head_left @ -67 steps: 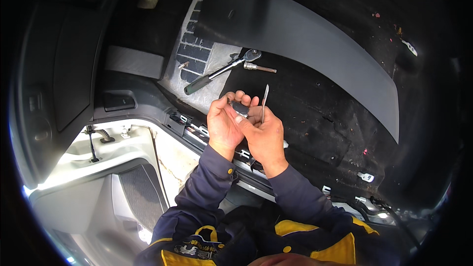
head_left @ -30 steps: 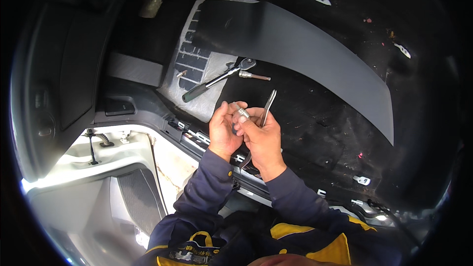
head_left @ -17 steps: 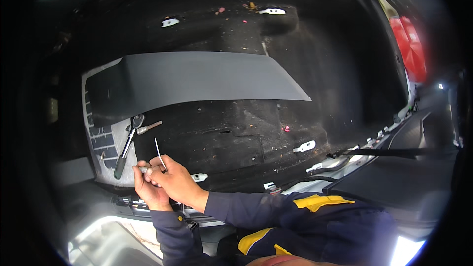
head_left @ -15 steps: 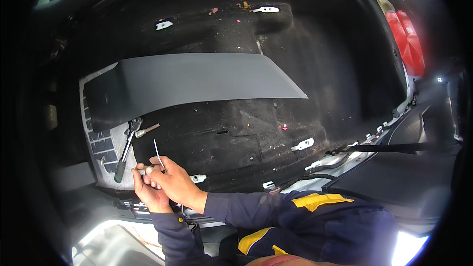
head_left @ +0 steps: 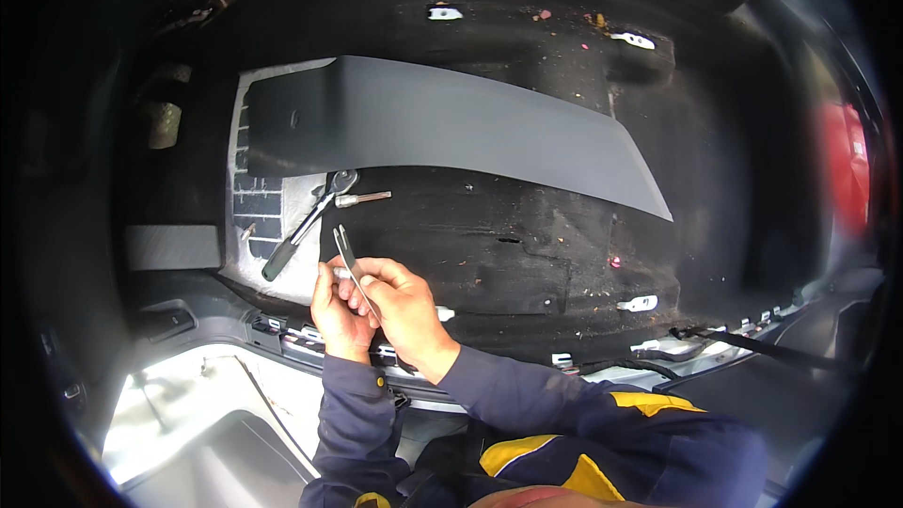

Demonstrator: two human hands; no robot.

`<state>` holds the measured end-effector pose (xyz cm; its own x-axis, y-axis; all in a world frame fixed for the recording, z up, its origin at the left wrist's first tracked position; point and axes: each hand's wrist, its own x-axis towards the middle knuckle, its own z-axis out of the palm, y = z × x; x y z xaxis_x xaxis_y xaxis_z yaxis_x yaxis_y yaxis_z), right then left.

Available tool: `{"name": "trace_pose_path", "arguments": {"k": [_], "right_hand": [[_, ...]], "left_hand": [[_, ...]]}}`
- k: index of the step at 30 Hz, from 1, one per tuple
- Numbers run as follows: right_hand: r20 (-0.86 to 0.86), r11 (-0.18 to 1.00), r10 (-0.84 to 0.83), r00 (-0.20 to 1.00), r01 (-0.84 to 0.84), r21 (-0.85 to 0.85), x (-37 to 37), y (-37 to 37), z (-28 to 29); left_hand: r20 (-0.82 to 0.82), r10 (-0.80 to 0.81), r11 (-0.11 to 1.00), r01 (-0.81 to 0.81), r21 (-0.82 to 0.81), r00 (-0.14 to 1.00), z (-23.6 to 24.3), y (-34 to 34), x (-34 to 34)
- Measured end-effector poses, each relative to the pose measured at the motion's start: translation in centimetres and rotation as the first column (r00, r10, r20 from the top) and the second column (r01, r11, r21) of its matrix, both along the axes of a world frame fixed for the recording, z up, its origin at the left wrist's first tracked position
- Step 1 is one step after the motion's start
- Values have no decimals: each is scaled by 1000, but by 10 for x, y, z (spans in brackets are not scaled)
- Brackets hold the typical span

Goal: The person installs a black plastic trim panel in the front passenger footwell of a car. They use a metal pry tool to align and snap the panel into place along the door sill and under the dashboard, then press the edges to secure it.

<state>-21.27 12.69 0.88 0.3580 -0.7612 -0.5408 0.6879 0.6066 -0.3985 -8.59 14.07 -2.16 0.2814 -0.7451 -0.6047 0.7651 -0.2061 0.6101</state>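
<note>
My left hand [head_left: 340, 317] is closed, its thumb and fingers pinching a small silvery cylindrical piece [head_left: 336, 273] that is partly hidden. Against it lies my right hand [head_left: 406, 304], closed on a thin, flat metal pry tool [head_left: 348, 254] with a forked tip pointing up and away. Just beyond my hands, a ratchet wrench [head_left: 306, 233] with a dark handle rests on a whitish mat with dark rectangles [head_left: 299, 280]. Beside the ratchet's head is a bit socket [head_left: 363, 198].
A long grey panel [head_left: 451, 127] lies across the black vehicle floor [head_left: 527, 268]. White metal brackets [head_left: 640, 304] show through the floor covering. A door sill with clips [head_left: 562, 359] runs along the near side. Something red [head_left: 845, 165] is at the far right.
My view has shifted, so the floor and panel appear farther right. The pry tool has turned in my right hand, showing its flat face and forked tip. Both hands remain together.
</note>
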Motion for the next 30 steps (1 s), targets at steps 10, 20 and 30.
{"name": "trace_pose_path", "arguments": {"k": [10, 20, 30], "right_hand": [[-156, 990, 139, 978, -143, -14, 1, -1, 2], [-396, 950, 137, 908, -234, -207, 1, 8, -3], [-358, 989, 118, 926, -142, -41, 1, 0, -1]], "left_hand": [[134, -51, 997, 41, 71, 990, -7, 1, 9], [261, -112, 993, 119, -12, 959, 6, 6, 1], [335, -160, 982, 183, -37, 929, 3, 6, 6]]}}
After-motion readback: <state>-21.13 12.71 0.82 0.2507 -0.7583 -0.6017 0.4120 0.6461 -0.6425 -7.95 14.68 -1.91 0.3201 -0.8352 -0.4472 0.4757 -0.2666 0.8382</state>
